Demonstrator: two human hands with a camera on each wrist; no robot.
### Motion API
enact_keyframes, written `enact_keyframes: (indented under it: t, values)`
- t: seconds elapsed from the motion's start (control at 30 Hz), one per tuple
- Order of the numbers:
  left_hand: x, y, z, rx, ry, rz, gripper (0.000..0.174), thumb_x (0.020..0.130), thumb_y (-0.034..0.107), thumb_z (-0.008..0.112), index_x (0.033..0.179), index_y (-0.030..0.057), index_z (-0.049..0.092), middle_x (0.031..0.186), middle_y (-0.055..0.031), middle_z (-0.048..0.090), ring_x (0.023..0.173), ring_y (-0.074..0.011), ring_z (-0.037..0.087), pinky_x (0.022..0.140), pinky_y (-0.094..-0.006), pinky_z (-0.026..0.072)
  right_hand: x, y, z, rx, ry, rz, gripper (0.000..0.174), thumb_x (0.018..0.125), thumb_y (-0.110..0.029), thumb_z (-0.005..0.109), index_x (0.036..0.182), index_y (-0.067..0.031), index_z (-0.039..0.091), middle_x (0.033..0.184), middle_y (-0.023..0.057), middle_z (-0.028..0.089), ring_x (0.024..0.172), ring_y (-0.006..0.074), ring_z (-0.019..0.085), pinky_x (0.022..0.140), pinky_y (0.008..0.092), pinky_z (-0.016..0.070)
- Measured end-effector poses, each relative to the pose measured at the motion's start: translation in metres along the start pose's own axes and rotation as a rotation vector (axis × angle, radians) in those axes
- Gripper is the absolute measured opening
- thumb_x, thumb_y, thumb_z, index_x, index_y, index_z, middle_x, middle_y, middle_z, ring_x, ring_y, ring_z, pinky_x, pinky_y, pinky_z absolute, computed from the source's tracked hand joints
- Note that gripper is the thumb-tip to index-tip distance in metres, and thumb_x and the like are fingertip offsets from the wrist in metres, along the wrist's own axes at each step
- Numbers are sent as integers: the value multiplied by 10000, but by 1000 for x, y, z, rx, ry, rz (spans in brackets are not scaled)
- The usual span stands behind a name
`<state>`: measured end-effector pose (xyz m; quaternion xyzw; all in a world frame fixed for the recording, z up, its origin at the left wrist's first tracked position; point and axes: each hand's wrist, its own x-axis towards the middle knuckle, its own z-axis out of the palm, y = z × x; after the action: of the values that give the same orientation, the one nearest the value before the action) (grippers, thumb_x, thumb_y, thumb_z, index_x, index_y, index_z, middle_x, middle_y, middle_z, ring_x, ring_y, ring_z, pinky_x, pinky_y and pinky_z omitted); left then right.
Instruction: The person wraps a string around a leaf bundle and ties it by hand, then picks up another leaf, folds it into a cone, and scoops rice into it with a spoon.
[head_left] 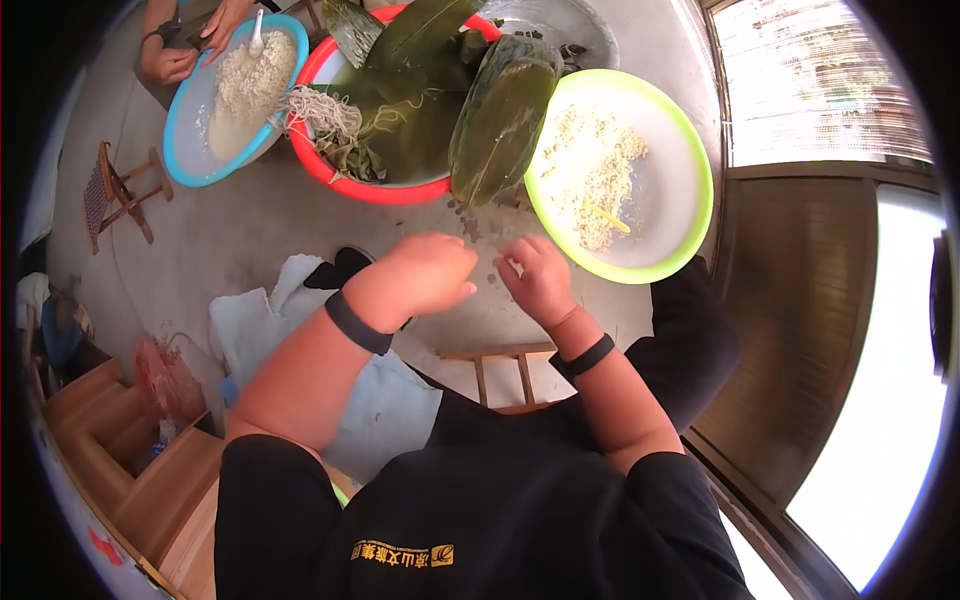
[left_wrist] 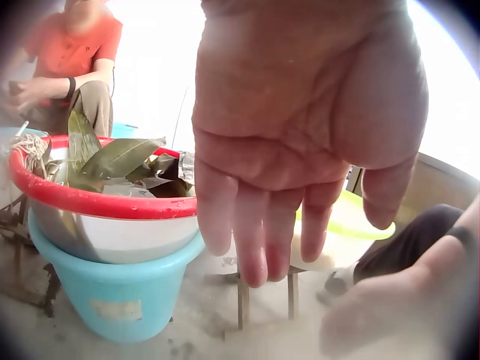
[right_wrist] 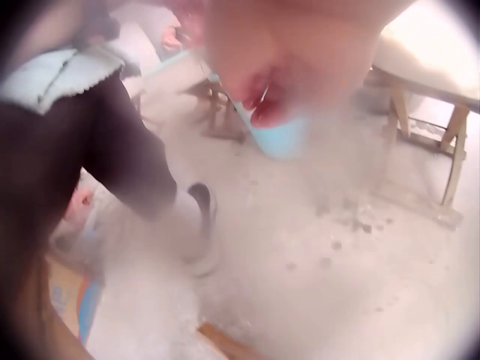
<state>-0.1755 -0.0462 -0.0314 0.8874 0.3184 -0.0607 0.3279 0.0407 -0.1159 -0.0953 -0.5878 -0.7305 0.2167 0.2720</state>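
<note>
Bare left hand [head_left: 425, 275] — fingers straight, unladen; bare right hand [head_left: 540, 285] — loosely curled, unladen; far: red-rimmed round basin [head_left: 385, 193], long green leaves [head_left: 505, 118].

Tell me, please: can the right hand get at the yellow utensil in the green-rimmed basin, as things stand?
Probably yes: the right hand looks empty and close to the green-rimmed basin, and the yellow utensil shows plainly. Only the basin's rim seems to lie between.

Long, glossy dark-green leaves [head_left: 505, 120] are lying across the near right edge of a round, red-rimmed basin [head_left: 385, 194].
</note>
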Motion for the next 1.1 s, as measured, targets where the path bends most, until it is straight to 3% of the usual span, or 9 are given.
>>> enact_keyframes:
  t: [0.1, 0.23, 0.33, 0.43, 0.63, 0.8, 0.93, 1.0, 1.1]
  values:
    - [0, -1, 1, 10, -14, 7, 250, 857, 277, 719, 896, 40, 649, 908, -134, 644, 938, -357, 636, 834, -476, 515, 36, -1, -15, -142, 119, -120, 382, 723, -102, 790, 1080, -110, 654, 1041, 69, 641, 924, 312, 604, 784, 415, 522]
    - [-2, -7, 8, 8, -17, 0, 245, 857, 275, 716, 883, 39, 655, 901, -134, 647, 930, -358, 638, 832, -478, 518, 69, -7, -11, -230, 3, -228, 564, 704, -113, 803, 1236, -151, 620, 1132, 53, 603, 1054, 295, 558, 919, 421, 482]
    - [-2, -12, 11, 2, -20, -8, 243, 859, 278, 714, 886, 42, 660, 903, -135, 651, 932, -358, 639, 836, -478, 519, 89, -13, -3, -259, 10, -330, 532, 716, -139, 799, 1223, -162, 639, 1134, 37, 602, 1055, 282, 558, 913, 418, 476]
    - [-3, -14, 10, -14, -10, -30, 241, 862, 280, 710, 891, 44, 666, 912, -139, 654, 941, -357, 639, 839, -479, 520, 99, -12, 0, -260, -48, -310, 445, 733, -158, 794, 1164, -162, 683, 1120, 21, 610, 1047, 266, 566, 914, 416, 467]
    - [-4, -14, 5, -26, 11, -28, 243, 864, 281, 708, 897, 43, 669, 917, -143, 655, 950, -356, 639, 835, -479, 521, 109, 0, 2, -242, -8, -405, 189, 766, -152, 757, 954, -150, 736, 941, -2, 640, 906, 223, 617, 833, 383, 493]
    - [-6, -16, 4, -48, 53, -24, 262, 869, 284, 703, 921, 32, 656, 913, -151, 656, 931, -367, 645, 830, -480, 526, 115, 1, 1, -110, 35, -237, 70, 835, -132, 725, 901, -111, 731, 831, 55, 656, 796, 280, 643, 729, 399, 522]
    - [-6, -15, 1, -33, 82, -113, 345, 885, 296, 691, 1079, 17, 630, 979, -175, 676, 959, -378, 655, 836, -480, 533, 113, -6, -5, -32, 43, -127, 68, 869, -126, 708, 906, -71, 724, 836, 85, 670, 783, 319, 651, 693, 412, 536]
    - [-3, -12, -8, -58, 27, -192, 419, 893, 302, 685, 1185, 12, 606, 1028, -189, 687, 990, -381, 657, 843, -477, 536, 111, -6, -6, -16, 41, -105, 74, 879, -125, 707, 915, -63, 726, 856, 84, 678, 791, 310, 661, 696, 398, 539]
    - [1, -14, -9, -138, 113, -229, 551, 904, 305, 675, 1343, 11, 519, 1073, -212, 687, 1013, -385, 658, 849, -473, 536, 110, -6, -10, 70, 49, 11, 89, 894, -128, 706, 939, -55, 731, 876, 86, 687, 803, 288, 674, 707, 371, 541]
